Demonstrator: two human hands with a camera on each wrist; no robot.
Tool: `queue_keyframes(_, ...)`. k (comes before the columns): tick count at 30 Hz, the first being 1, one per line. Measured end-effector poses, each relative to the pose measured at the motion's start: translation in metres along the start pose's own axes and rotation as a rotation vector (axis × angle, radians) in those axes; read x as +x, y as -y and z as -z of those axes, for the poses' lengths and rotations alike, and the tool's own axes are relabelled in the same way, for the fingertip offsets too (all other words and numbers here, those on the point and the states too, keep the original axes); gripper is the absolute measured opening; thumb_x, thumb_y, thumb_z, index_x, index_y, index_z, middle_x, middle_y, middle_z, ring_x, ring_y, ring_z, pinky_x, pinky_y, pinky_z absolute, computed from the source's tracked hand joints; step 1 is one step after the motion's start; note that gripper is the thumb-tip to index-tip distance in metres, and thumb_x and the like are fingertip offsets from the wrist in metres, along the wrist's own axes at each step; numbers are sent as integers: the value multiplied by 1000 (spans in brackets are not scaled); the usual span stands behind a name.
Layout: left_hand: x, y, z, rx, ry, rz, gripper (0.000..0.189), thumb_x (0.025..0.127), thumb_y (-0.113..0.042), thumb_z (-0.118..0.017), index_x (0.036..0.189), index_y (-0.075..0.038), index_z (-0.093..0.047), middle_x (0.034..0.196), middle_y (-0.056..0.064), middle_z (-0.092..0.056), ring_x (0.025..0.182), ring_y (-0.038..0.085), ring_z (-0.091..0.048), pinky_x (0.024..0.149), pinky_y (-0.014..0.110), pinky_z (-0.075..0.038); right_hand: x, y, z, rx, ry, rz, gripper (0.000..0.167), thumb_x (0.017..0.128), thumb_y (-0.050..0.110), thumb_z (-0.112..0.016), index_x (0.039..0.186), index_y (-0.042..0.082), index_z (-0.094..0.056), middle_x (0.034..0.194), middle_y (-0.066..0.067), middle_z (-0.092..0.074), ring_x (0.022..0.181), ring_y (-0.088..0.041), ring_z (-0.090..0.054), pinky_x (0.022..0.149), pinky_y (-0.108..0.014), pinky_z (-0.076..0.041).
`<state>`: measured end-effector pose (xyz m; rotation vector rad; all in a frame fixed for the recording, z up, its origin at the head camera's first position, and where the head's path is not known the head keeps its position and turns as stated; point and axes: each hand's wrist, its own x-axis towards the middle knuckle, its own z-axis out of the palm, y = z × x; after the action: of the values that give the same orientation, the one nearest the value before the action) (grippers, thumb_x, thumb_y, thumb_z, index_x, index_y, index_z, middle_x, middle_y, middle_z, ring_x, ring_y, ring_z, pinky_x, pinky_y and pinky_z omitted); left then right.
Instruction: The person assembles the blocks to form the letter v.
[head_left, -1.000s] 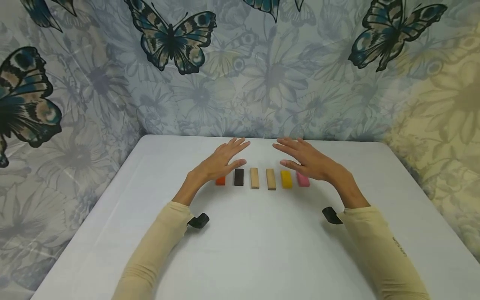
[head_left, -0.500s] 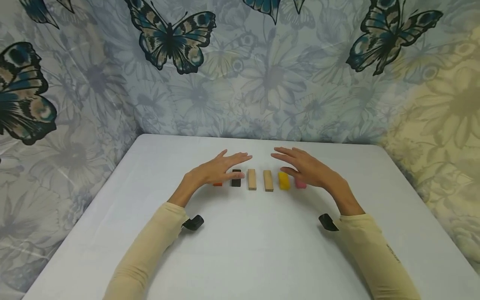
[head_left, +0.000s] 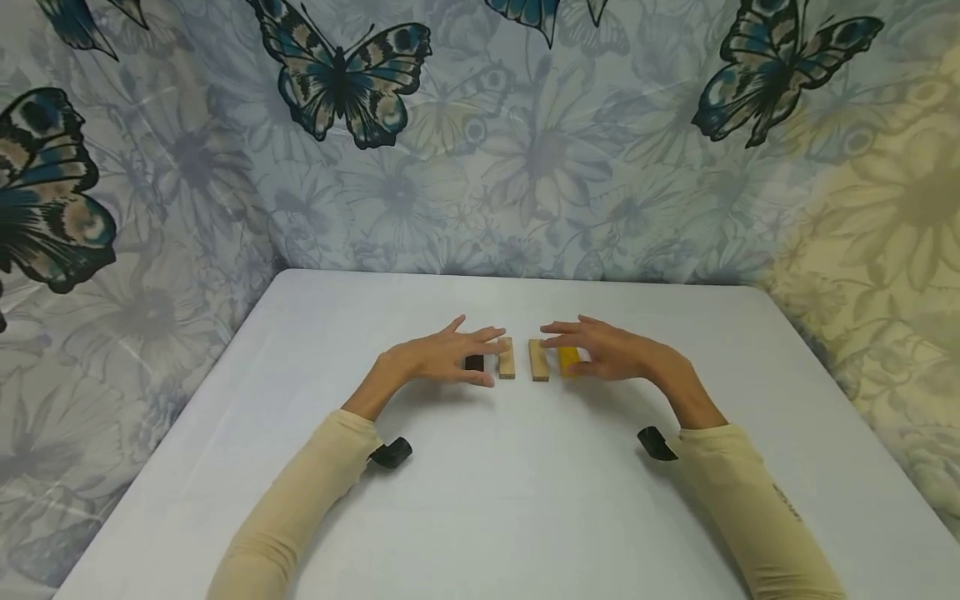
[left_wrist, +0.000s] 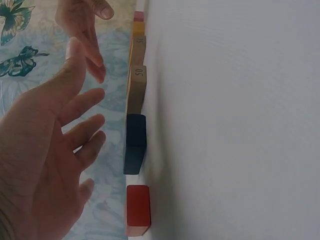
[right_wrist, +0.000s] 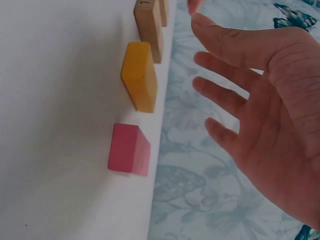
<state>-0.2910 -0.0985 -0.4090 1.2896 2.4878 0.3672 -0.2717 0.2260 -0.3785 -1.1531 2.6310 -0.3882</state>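
Note:
A row of small blocks lies on the white table. In the head view my left hand [head_left: 448, 357] hovers over its left part, fingers spread and holding nothing. Beneath that hand shows the dark block [head_left: 474, 364]; the red one [left_wrist: 138, 206] is hidden there but visible in the left wrist view. Two plain wooden blocks [head_left: 507, 367] [head_left: 539, 365] sit mid-row, between the hands. My right hand [head_left: 615, 352], fingers extended and nothing in its grasp, hovers above the yellow block [head_left: 567, 359]. The pink block [right_wrist: 124, 149] appears in the right wrist view, hidden from the head camera.
The white table [head_left: 525, 500] stretches around the row, its far edge against a cloth backdrop [head_left: 540, 167] with butterflies and flowers. A black wrist device [head_left: 392, 452] sticks out at the left cuff, another black device [head_left: 657, 443] at the right.
Both hands have come lower and nearer over the row, covering the red and pink blocks in the head view. The blocks keep their order and spacing; the head view shifted slightly.

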Motion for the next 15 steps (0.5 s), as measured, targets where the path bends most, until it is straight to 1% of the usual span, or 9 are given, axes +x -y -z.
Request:
queue_keyframes(1, 1, -1, -1, 2, 11, 4, 75, 104, -57, -55, 166, -23, -31, 178, 2, -15, 165, 23, -19, 133, 59, 8, 0, 0, -1, 2, 12, -1, 53, 98, 11, -71, 149, 7, -58, 166, -18, -42, 154, -48, -37, 126, -71, -19)
queue_keyframes(2, 2, -2, -1, -2, 21, 12, 74, 103, -59, -56, 165, -24, -33, 178, 1, -15, 166, 25, -17, 133, 61, 4, 0, 0, -2, 5, 24, 0, 52, 98, 10, -71, 148, 7, -58, 166, -18, -42, 154, -48, -37, 126, -70, -20)
queue_keyframes(3, 2, -3, -3, 2, 32, 15, 74, 103, -60, -56, 164, -24, -36, 178, 0, -15, 165, 25, -18, 133, 61, 3, 0, 0, -3, 5, 35, 6, 52, 98, 10, -71, 148, 7, -59, 166, -18, -42, 154, -48, -37, 126, -70, -21)
queue_keyframes(7, 5, -7, -9, 14, 65, 20, 69, 102, -59, -57, 161, -25, -44, 178, 2, -15, 162, 26, -29, 133, 61, 1, 1, 1, -7, -5, 69, 34, 50, 99, 7, -70, 148, 6, -59, 166, -16, -43, 154, -45, -39, 125, -69, -26)
queue_keyframes(8, 6, -8, -10, 16, 69, 18, 69, 102, -57, -58, 161, -24, -44, 178, 3, -15, 161, 26, -31, 133, 61, 1, 2, 2, -7, -6, 78, 42, 50, 98, 6, -70, 147, 6, -59, 166, -16, -43, 154, -44, -40, 124, -68, -28)
queue_keyframes(9, 7, -10, -11, 22, 72, 12, 68, 103, -55, -59, 161, -23, -44, 178, 4, -15, 160, 24, -34, 134, 59, 3, 2, 3, -8, -8, 86, 48, 51, 98, 5, -70, 148, 6, -59, 167, -16, -42, 154, -43, -40, 124, -67, -30)
queue_keyframes(11, 8, -12, -11, 26, 78, 17, 68, 102, -54, -60, 161, -22, -43, 178, 4, -14, 159, 25, -36, 134, 58, 4, 4, 3, -10, -9, 106, 48, 53, 98, 6, -71, 149, 7, -58, 168, -16, -39, 154, -43, -40, 122, -66, -34)
queue_keyframes(15, 10, -16, -9, 42, 89, 30, 68, 102, -53, -61, 160, -22, -44, 178, 5, -14, 160, 26, -33, 133, 59, 3, 6, 2, -12, -5, 138, 35, 57, 99, 10, -71, 153, 7, -54, 170, -16, -35, 154, -42, -41, 121, -63, -38)
